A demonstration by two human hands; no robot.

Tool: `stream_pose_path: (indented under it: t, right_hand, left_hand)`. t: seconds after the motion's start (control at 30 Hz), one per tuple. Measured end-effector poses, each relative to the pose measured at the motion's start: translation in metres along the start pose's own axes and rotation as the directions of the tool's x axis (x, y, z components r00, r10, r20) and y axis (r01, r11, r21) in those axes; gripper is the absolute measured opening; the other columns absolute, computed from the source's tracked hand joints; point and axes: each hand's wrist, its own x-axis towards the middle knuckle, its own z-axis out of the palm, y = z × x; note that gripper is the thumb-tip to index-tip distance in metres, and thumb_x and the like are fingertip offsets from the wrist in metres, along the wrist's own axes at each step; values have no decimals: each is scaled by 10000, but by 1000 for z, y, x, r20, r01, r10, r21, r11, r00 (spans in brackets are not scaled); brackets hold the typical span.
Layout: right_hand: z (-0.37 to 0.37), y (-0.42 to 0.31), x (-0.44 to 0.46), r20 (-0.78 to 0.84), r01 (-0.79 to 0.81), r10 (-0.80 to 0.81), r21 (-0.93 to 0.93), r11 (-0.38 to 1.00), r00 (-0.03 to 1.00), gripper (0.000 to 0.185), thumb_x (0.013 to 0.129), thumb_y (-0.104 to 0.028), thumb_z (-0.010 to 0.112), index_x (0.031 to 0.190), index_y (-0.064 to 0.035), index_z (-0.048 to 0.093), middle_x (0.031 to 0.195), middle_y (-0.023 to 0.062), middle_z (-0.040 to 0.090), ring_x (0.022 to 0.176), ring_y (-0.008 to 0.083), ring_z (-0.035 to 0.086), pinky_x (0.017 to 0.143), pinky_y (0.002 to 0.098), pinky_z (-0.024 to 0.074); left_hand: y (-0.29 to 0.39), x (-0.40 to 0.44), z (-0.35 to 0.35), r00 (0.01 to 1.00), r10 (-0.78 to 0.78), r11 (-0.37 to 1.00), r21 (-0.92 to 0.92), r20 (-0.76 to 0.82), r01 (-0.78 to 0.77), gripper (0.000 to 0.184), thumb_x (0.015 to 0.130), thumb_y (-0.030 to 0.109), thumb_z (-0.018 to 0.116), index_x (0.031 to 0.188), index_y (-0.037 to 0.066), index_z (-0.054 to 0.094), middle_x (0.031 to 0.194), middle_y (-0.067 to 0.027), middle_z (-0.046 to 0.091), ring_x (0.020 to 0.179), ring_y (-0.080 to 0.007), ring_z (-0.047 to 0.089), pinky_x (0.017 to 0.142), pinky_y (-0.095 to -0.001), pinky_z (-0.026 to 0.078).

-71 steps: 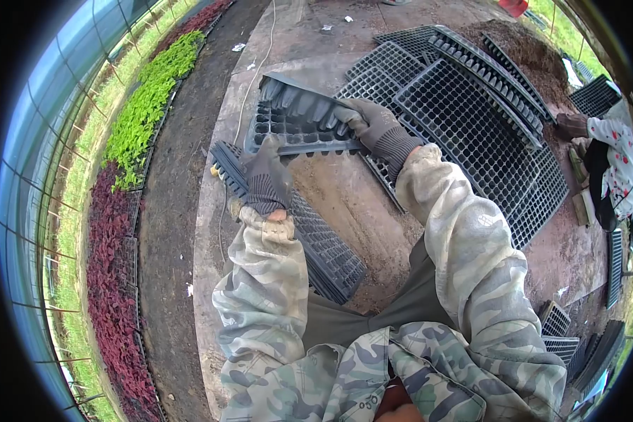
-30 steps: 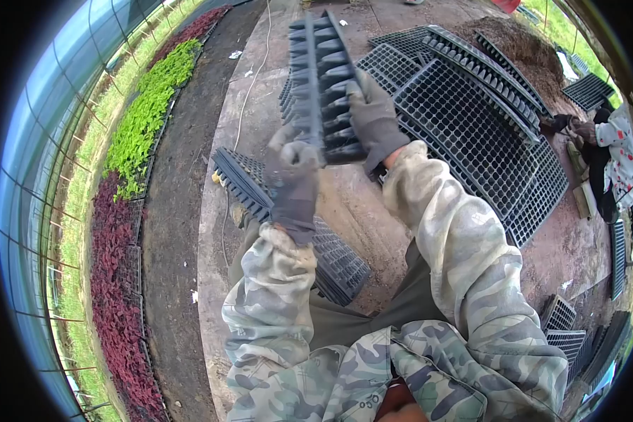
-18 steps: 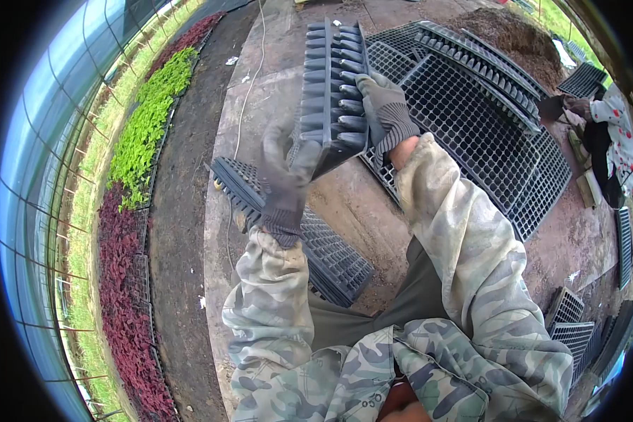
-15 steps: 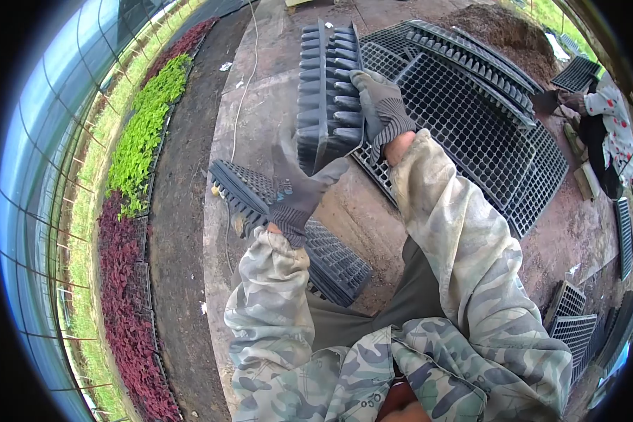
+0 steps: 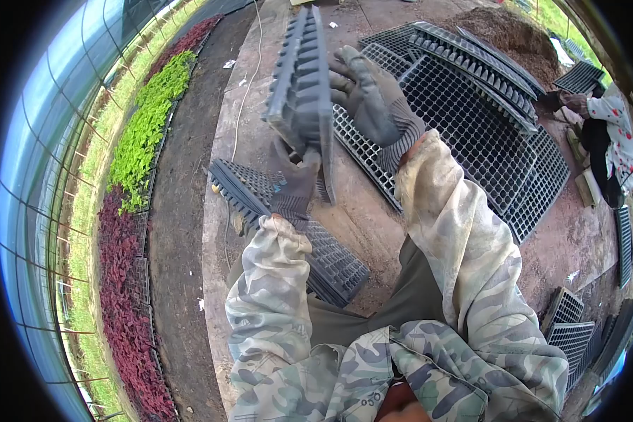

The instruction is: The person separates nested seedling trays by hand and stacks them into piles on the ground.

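Black seedling trays (image 5: 304,81) stand on edge, tilted, in front of me, slightly blurred. My left hand (image 5: 293,179), in a dark glove, grips their lower end; part of the fingers is hidden behind the trays. To the right of them, my right hand (image 5: 373,98) is gloved too, its fingers apart and nothing held. A stack of black trays (image 5: 330,261) lies below my left hand, between my legs, and its upper left end (image 5: 239,186) shows beside my left wrist. Beyond my right hand spreads a large pile of trays (image 5: 464,119).
Another person (image 5: 612,133) in a spotted sleeve sits at the far right. Brown soil (image 5: 513,39) is heaped at the upper right. More trays (image 5: 570,330) lie at the lower right. Red plants (image 5: 123,281) and green plants (image 5: 144,126) grow along the left, beside a pale cable (image 5: 245,98).
My right hand has let go of the held trays and its fingers have spread. The trays have tilted and shifted left, with my left hand now closed on their lower end.
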Motion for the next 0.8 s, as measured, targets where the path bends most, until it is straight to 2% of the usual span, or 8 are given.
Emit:
stream_pose_path:
  t: [0.1, 0.17, 0.23, 0.3, 0.4, 0.5, 0.63, 0.8]
  right_hand:
    - [0, 13, 2, 212, 132, -105, -115, 985, 972, 699, 928, -372, 555, 1404, 51, 267, 1349, 209, 403, 1232, 296, 440, 1003, 387, 441]
    - [8, 26, -5, -43, -77, 64, -499, 863, 997, 833, 852, -427, 648, 1414, 45, 253, 1340, 225, 410, 1238, 306, 439, 1051, 399, 388]
    - [13, 26, -20, -1, -159, 201, -620, 769, 980, 876, 803, -424, 703, 1412, 36, 273, 1366, 241, 388, 1265, 315, 419, 1066, 391, 369]
    - [5, 49, -31, 141, 47, 277, -946, 322, 950, 893, 779, -433, 726, 1409, 27, 292, 1361, 241, 395, 1286, 322, 397, 1024, 369, 415]
    - [5, 74, -43, 82, 46, 348, -993, 111, 934, 788, 826, -395, 698, 1393, 13, 335, 1344, 233, 404, 1182, 297, 512, 919, 333, 492]
    - [-3, 89, -40, 144, -47, 456, -923, 381, 878, 669, 889, -374, 632, 1374, 4, 371, 1276, 209, 458, 1012, 239, 622, 811, 312, 537]
    - [-6, 102, -45, 262, 77, 335, -876, 476, 905, 457, 959, -326, 522, 1275, 0, 466, 1058, 126, 581, 880, 156, 657, 750, 289, 550]
    - [6, 99, -46, 215, 107, 284, -931, 350, 935, 343, 990, -311, 440, 1141, -15, 521, 957, 99, 613, 796, 154, 657, 690, 285, 534]
  left_hand:
    - [3, 12, -13, 986, -144, 982, -137, -83, 132, 487, 764, 50, 616, 1203, -36, 423, 1033, -135, 565, 894, -206, 598, 798, -316, 502]
    - [-14, 20, -14, 932, -196, 925, -374, -304, 73, 468, 820, 81, 607, 1235, -65, 446, 1143, -168, 567, 1017, -233, 574, 897, -301, 465]
    - [-6, 23, -29, 907, -244, 960, -220, -344, 174, 436, 836, 93, 611, 1216, -67, 470, 1126, -151, 577, 970, -216, 586, 853, -290, 480]
    - [-11, 26, -37, 834, -456, 836, -471, -309, 283, 436, 830, 106, 629, 1195, -76, 475, 1118, -145, 581, 929, -195, 592, 813, -293, 493]
    - [-20, 23, -44, 798, -469, 849, -441, -379, 290, 419, 826, 95, 616, 1186, -63, 472, 1095, -134, 582, 902, -190, 595, 785, -302, 510]
    - [-24, 16, -52, 805, -439, 851, -472, -399, 230, 415, 820, 82, 603, 1191, -43, 466, 1074, -124, 581, 888, -195, 601, 766, -314, 526]
    - [-19, 17, -57, 801, -504, 756, -613, -323, 229, 437, 815, 71, 595, 1219, -14, 451, 1071, -122, 574, 883, -212, 615, 733, -346, 554]
    - [-13, 16, -61, 789, -533, 733, -633, -307, 248, 422, 807, 77, 598, 1193, -28, 464, 1031, -124, 582, 830, -219, 621, 673, -348, 555]
